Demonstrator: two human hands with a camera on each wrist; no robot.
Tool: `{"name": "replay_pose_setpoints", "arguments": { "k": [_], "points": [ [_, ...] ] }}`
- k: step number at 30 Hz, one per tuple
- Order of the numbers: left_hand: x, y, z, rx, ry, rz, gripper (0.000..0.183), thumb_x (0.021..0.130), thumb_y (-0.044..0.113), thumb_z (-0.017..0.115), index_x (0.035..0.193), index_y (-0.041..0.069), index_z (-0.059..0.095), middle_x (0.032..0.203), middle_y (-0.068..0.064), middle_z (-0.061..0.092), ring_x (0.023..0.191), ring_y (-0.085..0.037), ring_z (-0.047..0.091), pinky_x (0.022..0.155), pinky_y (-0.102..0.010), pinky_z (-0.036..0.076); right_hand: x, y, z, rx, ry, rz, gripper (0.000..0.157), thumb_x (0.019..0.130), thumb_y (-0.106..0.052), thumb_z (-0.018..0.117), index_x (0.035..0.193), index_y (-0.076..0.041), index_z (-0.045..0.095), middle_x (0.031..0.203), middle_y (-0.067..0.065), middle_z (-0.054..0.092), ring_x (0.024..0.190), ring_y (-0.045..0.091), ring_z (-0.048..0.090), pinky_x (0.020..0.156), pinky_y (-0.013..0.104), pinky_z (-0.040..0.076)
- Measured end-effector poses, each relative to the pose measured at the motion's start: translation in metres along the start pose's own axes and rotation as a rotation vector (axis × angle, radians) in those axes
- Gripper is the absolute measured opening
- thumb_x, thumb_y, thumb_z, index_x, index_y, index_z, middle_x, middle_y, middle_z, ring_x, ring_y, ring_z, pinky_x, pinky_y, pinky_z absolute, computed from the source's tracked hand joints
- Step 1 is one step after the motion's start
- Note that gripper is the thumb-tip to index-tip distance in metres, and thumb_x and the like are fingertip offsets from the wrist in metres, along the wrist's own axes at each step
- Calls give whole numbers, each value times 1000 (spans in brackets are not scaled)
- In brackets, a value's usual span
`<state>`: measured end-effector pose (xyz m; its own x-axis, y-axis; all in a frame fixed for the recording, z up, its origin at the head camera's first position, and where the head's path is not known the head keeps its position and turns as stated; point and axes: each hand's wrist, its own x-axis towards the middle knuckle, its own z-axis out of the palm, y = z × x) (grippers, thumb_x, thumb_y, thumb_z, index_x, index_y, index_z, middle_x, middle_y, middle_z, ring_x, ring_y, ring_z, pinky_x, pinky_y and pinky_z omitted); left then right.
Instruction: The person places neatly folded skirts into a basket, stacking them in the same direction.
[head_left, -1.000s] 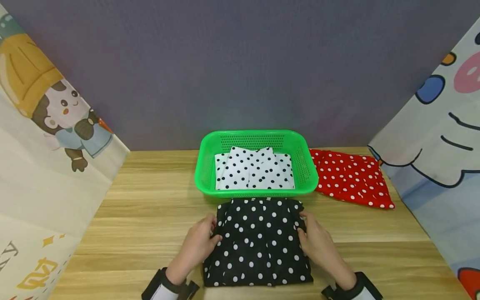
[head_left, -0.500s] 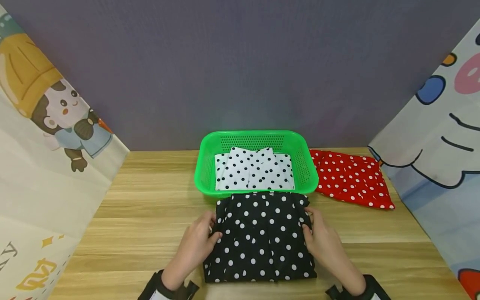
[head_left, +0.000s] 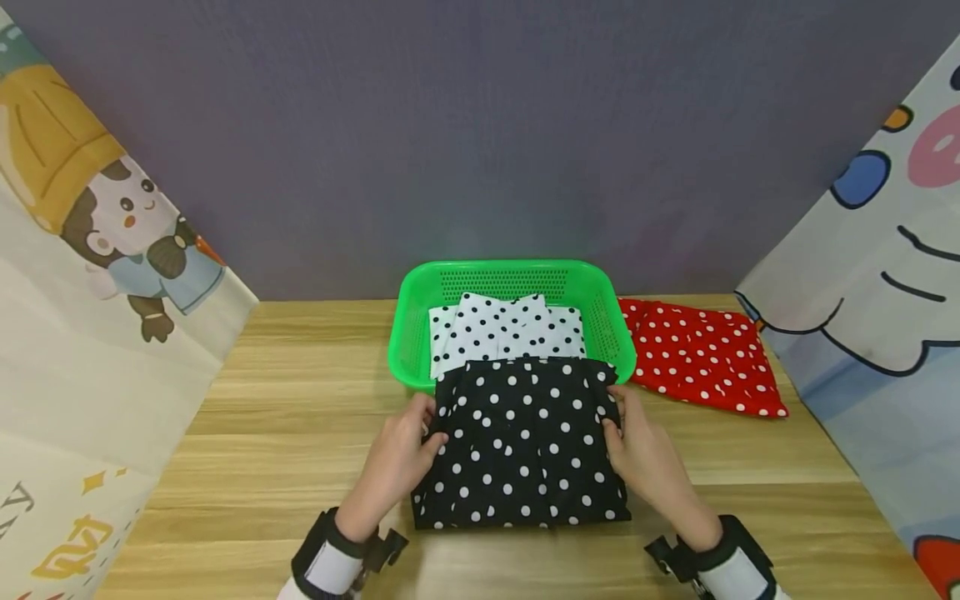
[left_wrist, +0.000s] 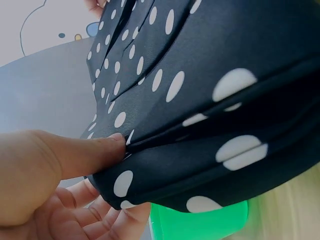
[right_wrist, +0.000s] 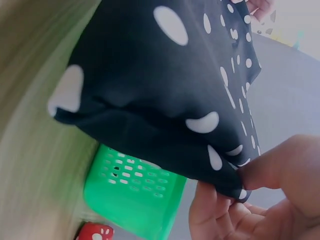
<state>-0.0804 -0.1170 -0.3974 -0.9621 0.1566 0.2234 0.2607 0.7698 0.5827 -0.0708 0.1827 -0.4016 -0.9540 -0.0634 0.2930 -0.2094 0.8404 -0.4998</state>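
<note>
Left hand (head_left: 401, 450) and right hand (head_left: 647, 450) pinch folded white-dotted black cloth (head_left: 517, 446) partly hiding a rectangular green plastic basket (head_left: 414, 333).

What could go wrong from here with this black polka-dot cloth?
Two things, perhaps. The left hand and right hand grip the black cloth only along its sides, and the left wrist view shows its layers gaping, so the fold might slip open. In the head view, its far edge overlaps the near rim of the green basket, so if lowered, it could catch there or rumple the white cloth inside.
</note>
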Motion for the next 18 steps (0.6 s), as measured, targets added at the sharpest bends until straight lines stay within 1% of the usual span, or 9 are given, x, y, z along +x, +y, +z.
{"name": "replay_pose_setpoints", "arguments": {
  "k": [6, 11, 18],
  "points": [
    [13, -1, -1, -22, 4, -13, 31, 72, 4, 75, 96, 6, 55, 81, -5, 60, 72, -16, 57, 62, -29, 48, 18, 0, -2, -6, 4, -20, 45, 81, 2, 62, 120, 6, 41, 73, 9, 53, 45, 10, 39, 40, 21, 36],
    [24, -1, -2, -33, 4, -22, 30, 74, 4, 74, 97, 4, 55, 84, -9, 61, 76, -21, 58, 65, -33, 50, 32, 0, -3, -10, -7, -15, 44, 82, 0, 61, 121, 8, 42, 72, 9, 50, 50, 13, 41, 43, 22, 37],
    [42, 0, -6, -35, -3, -38, 28, 76, 4, 72, 99, 4, 54, 87, -11, 61, 79, -23, 57, 67, -36, 50, 50, -1, -6, -10, -6, -29, 42, 83, -1, 60, 121, 9, 43, 72, 10, 54, 49, 14, 43, 43, 25, 36]
  ]
}}
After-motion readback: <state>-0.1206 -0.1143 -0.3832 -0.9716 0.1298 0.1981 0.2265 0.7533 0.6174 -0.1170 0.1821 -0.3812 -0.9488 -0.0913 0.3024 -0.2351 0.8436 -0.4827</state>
